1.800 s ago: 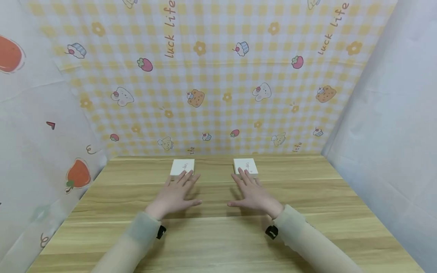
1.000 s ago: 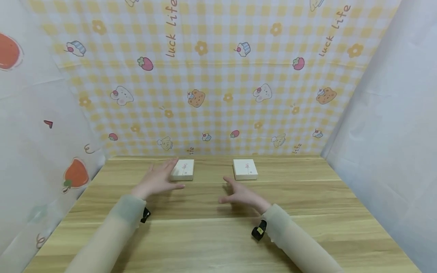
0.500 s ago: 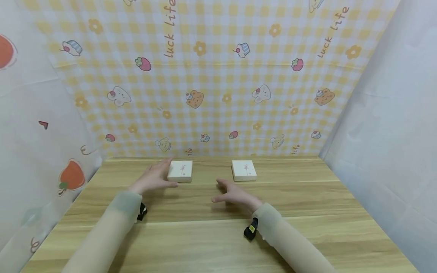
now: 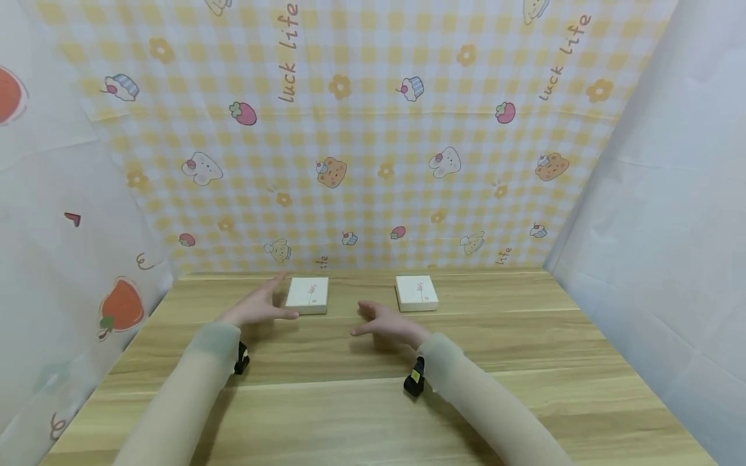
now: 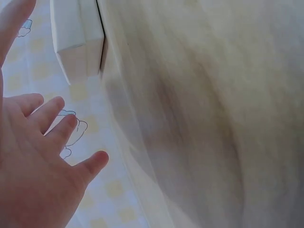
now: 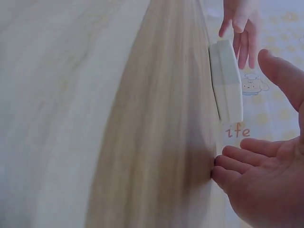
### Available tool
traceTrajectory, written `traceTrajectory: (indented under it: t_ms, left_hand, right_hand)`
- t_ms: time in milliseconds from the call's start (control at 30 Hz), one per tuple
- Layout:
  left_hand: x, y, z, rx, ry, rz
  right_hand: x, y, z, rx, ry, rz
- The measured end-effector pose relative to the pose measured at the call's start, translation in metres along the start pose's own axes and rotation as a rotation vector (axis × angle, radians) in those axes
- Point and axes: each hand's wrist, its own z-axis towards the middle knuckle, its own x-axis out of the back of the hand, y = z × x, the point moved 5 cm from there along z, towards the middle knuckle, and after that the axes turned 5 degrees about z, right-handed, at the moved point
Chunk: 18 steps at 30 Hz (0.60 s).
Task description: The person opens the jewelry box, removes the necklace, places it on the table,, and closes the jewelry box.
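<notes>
Two square white boxes with a small printed motif lie flat near the back of the table. My left hand [image 4: 256, 307] is at the left side of the left box [image 4: 307, 295], thumb in front, fingers extended and apart; in the left wrist view a gap shows between these fingers and the box [image 5: 78, 38]. My right hand [image 4: 387, 322] hovers low between the two boxes, palm toward the left one, holding nothing. In the right wrist view its fingers are spread apart from the box [image 6: 227, 80]. The right box [image 4: 416, 293] sits behind my right hand, untouched.
The wooden table [image 4: 326, 414] stretches forward to a yellow checked cloth [image 4: 361, 129] hanging at the back. White cloth walls [image 4: 658, 226] stand on both sides. A black strap with a camera [image 4: 414, 377] is on each wrist.
Both hands have left their places in front of the two boxes. The left moved to the left box's outer side; the right shifted leftward and turned its palm inward. The boxes appear unmoved.
</notes>
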Motion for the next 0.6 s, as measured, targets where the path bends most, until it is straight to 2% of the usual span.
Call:
traceTrajectory:
  t_ms: [233,400,600]
  left_hand:
    - [-0.006,-0.006,0.017,-0.009,-0.037,-0.015]
    - [-0.008,-0.010,0.029,-0.012,-0.063,0.015]
    - [-0.011,-0.014,0.036,0.006,-0.097,0.035]
  right_hand:
    - [0.001,0.008,0.005,-0.003,0.012,0.050]
    - [0.000,0.011,0.006,0.008,0.015,0.109]
    - [0.001,0.014,0.007,0.010,0.028,0.124]
